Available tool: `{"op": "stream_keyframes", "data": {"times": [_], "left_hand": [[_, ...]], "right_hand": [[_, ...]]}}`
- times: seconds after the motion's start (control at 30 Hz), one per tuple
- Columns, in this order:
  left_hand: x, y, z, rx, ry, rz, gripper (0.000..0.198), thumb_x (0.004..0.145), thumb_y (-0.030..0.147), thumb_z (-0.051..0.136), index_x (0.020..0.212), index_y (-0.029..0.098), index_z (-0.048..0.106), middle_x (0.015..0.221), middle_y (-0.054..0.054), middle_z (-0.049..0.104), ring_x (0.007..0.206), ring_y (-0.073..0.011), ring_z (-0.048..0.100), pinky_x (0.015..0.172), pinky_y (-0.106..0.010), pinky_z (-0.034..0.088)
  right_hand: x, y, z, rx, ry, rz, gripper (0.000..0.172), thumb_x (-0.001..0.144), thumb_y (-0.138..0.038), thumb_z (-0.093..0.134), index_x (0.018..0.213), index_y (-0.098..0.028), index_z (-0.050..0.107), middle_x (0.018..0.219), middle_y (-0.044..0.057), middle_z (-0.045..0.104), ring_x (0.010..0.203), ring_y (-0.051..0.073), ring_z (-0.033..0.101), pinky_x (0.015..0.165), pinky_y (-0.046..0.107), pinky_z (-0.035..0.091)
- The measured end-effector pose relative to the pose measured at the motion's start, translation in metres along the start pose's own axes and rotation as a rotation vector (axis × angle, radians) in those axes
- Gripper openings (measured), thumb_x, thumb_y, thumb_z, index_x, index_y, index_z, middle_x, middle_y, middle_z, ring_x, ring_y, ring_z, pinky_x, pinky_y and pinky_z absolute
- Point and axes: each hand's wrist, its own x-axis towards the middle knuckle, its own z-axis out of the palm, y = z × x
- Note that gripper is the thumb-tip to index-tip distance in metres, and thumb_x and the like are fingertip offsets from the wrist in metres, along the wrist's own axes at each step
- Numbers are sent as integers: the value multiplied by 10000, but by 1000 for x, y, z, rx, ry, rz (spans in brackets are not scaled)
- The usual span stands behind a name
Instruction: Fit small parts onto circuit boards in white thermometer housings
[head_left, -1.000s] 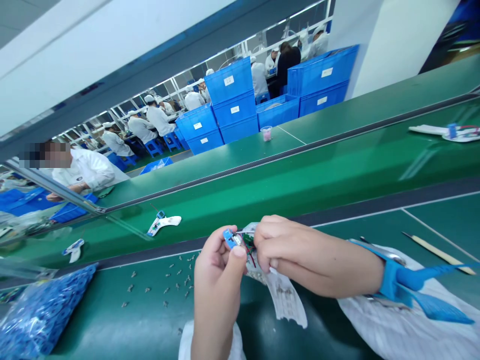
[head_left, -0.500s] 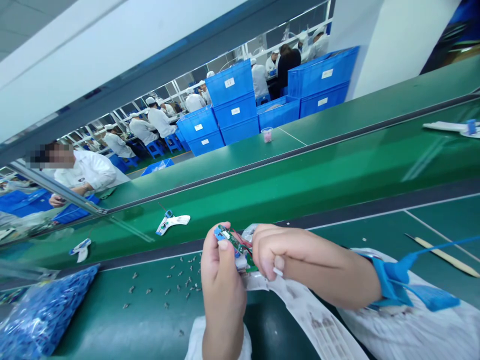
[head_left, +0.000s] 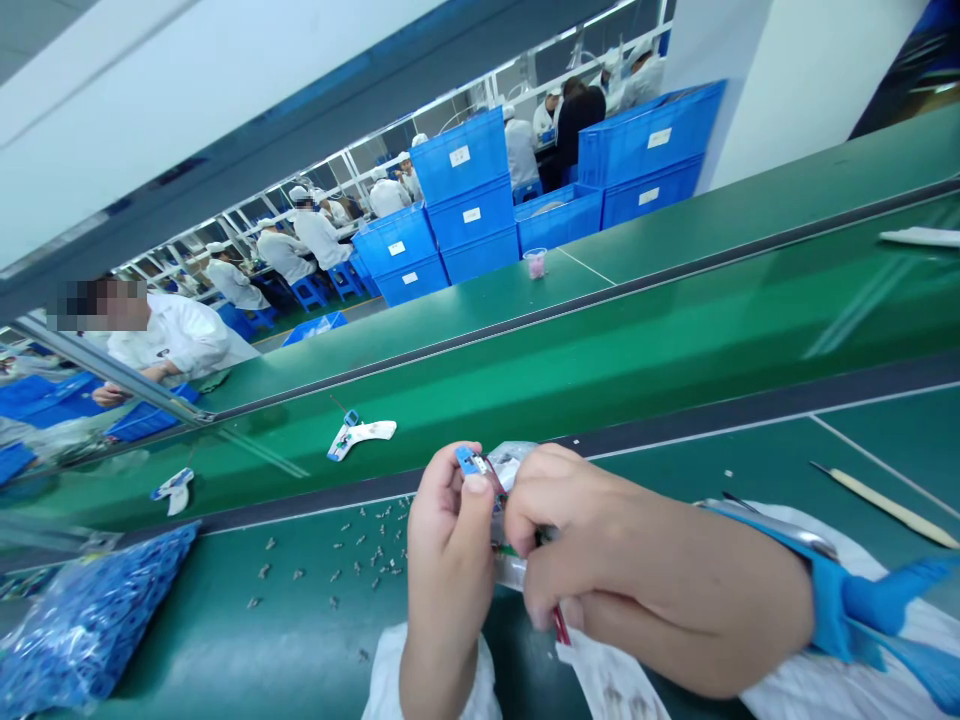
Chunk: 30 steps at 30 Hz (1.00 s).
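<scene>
My left hand (head_left: 448,545) is closed around a small circuit board with a blue plastic piece (head_left: 471,462) at its top end, thumb pressed on the front. My right hand (head_left: 592,550) is closed right beside it, fingers curled over red wires (head_left: 561,626) that show below the knuckles. Beneath both hands lies a long white plastic housing (head_left: 611,680), largely covered by the right hand. A crumpled clear plastic piece (head_left: 514,460) shows behind the fingers. The right wrist wears a blue strap (head_left: 840,610).
Small metal parts (head_left: 360,570) are scattered left of my hands, near a clear bag of blue parts (head_left: 105,610). White housings (head_left: 364,434) rest on the green conveyor belt (head_left: 465,390). A pointed wooden-handled tool (head_left: 885,503) lies right. A co-worker (head_left: 180,330) sits across, left.
My right hand has turned and moved down over the housing, now covering more of it, with red wires under its fingers. The left hand has tilted the board slightly. Housings on the belt have shifted right.
</scene>
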Motion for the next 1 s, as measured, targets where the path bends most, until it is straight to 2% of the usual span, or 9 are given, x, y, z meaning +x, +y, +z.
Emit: {"op": "stream_keyframes", "data": {"times": [0.2, 0.3, 0.43, 0.57, 0.67, 0.77, 0.87, 1.0], "left_hand": [[3, 1, -3, 54, -86, -8, 260, 881, 475, 559, 903, 221, 611, 749, 27, 551, 669, -113, 487, 584, -189, 411], [3, 2, -3, 58, -105, 9, 262, 880, 477, 561, 884, 223, 622, 757, 27, 571, 694, -116, 516, 627, -190, 438], [1, -1, -6, 152, -94, 39, 321, 879, 509, 543, 1003, 227, 633, 847, -6, 624, 765, -148, 567, 688, -224, 457], [-3, -7, -10, 332, 29, 115, 399, 880, 524, 528, 1148, 234, 586, 825, -8, 621, 713, -157, 555, 658, -244, 433], [-7, -10, -12, 378, 78, 186, 392, 877, 508, 540, 1178, 260, 570, 885, -21, 643, 762, -184, 572, 669, -262, 429], [-11, -10, -10, 365, 99, 296, 392, 845, 506, 591, 1152, 263, 597, 942, -40, 670, 823, -214, 599, 729, -286, 434], [-15, -6, -5, 316, 155, 364, 381, 803, 537, 630, 1073, 270, 659, 953, -35, 686, 811, -213, 603, 739, -282, 429], [-19, 0, 0, 187, 56, 312, 359, 784, 556, 643, 1030, 299, 691, 912, -12, 699, 735, -185, 607, 663, -256, 449]], "right_hand": [[3, -2, 2, -11, -26, 14, 231, 795, -94, 467, 667, -187, 636, 835, 32, 501, 814, 171, 434, 792, 367, 310], [5, -2, 3, 20, -30, -4, 220, 793, -109, 475, 639, -178, 616, 823, 27, 515, 805, 163, 439, 782, 359, 313], [7, -4, 7, 112, 110, 49, 199, 814, -88, 480, 642, -160, 549, 740, 2, 545, 770, 134, 448, 775, 311, 340], [9, -5, 7, 224, 178, 204, 281, 842, -86, 476, 575, -153, 420, 611, -17, 460, 687, 115, 437, 690, 256, 366], [9, -4, 3, 307, 232, 311, 299, 867, -125, 470, 569, -156, 459, 595, -5, 465, 713, 129, 464, 662, 247, 380], [9, -3, -1, 323, 334, 370, 284, 879, -185, 482, 612, -157, 576, 619, 12, 520, 723, 138, 478, 632, 247, 383], [10, -2, -3, 276, 423, 396, 300, 854, -199, 512, 563, -162, 571, 573, 8, 494, 693, 137, 457, 595, 247, 356], [10, -4, -3, 192, 465, 308, 286, 823, -122, 519, 540, -160, 537, 526, -15, 475, 652, 116, 426, 632, 253, 343]]}}
